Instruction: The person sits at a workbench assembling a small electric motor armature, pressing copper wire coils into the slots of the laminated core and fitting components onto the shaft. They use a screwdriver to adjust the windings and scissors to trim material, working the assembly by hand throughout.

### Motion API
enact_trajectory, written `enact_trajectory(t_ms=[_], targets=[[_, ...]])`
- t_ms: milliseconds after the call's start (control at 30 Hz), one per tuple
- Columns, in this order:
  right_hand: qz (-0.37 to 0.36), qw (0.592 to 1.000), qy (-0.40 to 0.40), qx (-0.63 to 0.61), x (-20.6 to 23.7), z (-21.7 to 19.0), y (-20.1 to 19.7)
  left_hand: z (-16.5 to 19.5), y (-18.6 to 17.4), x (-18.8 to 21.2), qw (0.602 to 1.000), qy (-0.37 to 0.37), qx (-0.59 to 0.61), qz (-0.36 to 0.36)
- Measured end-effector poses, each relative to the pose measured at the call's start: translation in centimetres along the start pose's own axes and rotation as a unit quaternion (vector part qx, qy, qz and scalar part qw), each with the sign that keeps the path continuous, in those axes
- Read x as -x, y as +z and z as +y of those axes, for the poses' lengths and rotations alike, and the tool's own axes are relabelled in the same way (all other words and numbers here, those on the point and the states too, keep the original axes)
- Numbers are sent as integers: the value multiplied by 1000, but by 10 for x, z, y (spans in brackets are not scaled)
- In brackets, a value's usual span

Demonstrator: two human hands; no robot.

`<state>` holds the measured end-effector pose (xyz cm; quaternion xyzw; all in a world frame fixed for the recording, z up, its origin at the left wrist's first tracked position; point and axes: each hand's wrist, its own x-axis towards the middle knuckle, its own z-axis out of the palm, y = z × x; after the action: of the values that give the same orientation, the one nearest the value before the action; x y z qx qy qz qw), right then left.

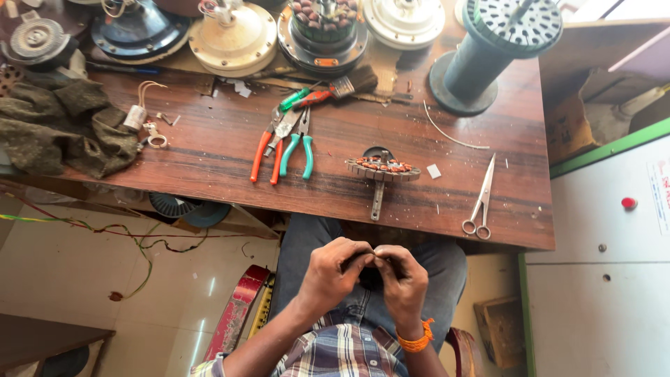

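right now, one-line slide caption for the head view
Both hands, left hand and right hand, pinch a small dark piece over the lap below the wooden workbench.

Bare wood lies open at the table's [209,150] near edge, between the pliers [296,143] and the cloth [59,126] at left. Centre frame the wound stator [382,168] blocks the way — scissors [480,199] at right, motors [234,35] crowding the top.

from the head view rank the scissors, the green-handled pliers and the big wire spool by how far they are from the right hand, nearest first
1. Scissors, at the table's near edge, up and to the side of the right hand.
2. Green-handled pliers, mid-table, across on the other side.
3. Wire spool, upright at the table's far edge.
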<state>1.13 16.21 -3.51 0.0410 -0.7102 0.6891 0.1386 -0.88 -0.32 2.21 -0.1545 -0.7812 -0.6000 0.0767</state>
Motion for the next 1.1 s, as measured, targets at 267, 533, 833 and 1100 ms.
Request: enact_trajectory(t_ms=[267,533,833,1100], targets=[[-34,993,100,-52,4,1,-1,8,-27,-1,991,57,-80,-89],[-131,838,304,-434,11,8,-25,24,-35,-2,978,42,70,-190],[-160,814,365,-422,12,27,-32,12,-26,-2,990,-2,41,-137],[-142,738,415,-512,17,55,-26,3,-17,-17,981,-93,-8,-171]])
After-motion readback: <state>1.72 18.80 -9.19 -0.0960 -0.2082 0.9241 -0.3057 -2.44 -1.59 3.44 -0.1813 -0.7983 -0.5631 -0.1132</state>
